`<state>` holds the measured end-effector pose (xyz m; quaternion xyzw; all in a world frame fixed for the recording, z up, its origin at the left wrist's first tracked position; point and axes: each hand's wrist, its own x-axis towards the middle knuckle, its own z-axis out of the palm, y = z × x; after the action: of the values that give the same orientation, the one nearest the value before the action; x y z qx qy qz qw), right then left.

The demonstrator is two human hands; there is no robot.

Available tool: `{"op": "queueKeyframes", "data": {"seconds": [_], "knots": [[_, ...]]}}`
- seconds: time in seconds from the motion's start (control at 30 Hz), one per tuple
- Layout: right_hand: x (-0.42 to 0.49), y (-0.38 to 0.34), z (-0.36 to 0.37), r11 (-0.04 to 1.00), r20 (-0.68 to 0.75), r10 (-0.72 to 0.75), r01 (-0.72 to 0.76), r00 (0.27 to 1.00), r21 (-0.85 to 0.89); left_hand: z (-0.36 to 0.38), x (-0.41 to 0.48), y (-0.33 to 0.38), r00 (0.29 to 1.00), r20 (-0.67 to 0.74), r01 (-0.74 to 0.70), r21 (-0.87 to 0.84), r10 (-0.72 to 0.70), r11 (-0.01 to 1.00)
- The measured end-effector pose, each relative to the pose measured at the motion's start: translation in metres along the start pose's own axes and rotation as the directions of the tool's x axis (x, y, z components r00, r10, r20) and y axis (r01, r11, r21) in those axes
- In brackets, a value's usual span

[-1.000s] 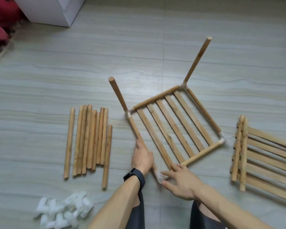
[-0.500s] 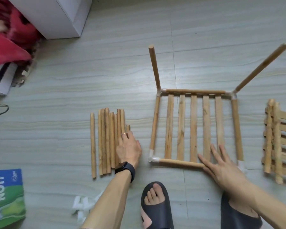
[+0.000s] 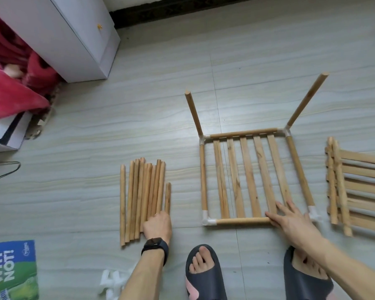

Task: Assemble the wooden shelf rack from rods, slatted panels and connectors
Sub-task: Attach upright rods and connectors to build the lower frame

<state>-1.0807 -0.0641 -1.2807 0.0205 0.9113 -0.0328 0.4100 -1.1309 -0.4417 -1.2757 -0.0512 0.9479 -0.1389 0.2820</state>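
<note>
A partly built shelf frame lies on the floor, its slatted panel (image 3: 249, 176) edged by rods joined with white connectors (image 3: 207, 219). Two upright rods (image 3: 194, 113) (image 3: 307, 100) rise from its far corners. My right hand (image 3: 290, 221) rests flat with spread fingers on the frame's near right part, beside another connector (image 3: 314, 214). To the left lies a pile of loose rods (image 3: 143, 195). My left hand (image 3: 157, 225) sits at their near ends, fingers curled over a rod. Loose white connectors (image 3: 112, 282) lie by my left forearm.
Spare slatted panels (image 3: 355, 187) are stacked at the right edge. A white cabinet (image 3: 74, 35), red cloth (image 3: 9, 87) and a white box (image 3: 7, 133) fill the far left. A green-blue booklet (image 3: 11, 271) lies near left. My slippered feet (image 3: 204, 273) (image 3: 307, 276) are below the frame.
The frame was turned square to me. My left hand left the frame, went to the rod pile and curled its fingers there. My right hand shifted to the frame's near right.
</note>
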Motion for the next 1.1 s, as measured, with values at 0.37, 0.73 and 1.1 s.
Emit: {"op": "queueKeyframes", "data": {"seconds": [0.37, 0.73, 1.1], "knots": [[-0.027, -0.012, -0.020, 0.995, 0.006, 0.057, -0.057, 0.998, 0.076, -0.061, -0.053, 0.009, 0.976, -0.158, -0.210, -0.471, 0.152, 0.856], [-0.180, -0.059, -0.193, 0.119, -0.531, -0.019, 0.529, 0.847, 0.840, -0.233, -0.150, 0.042, 0.569, -0.562, -0.693, 0.066, 0.601, 0.718], [-0.185, -0.090, -0.201, 0.607, -0.613, -0.146, 0.560, 0.776, 0.564, -0.144, -0.089, 0.039, 0.954, -0.195, -0.295, -0.464, 0.229, 0.835]]}}
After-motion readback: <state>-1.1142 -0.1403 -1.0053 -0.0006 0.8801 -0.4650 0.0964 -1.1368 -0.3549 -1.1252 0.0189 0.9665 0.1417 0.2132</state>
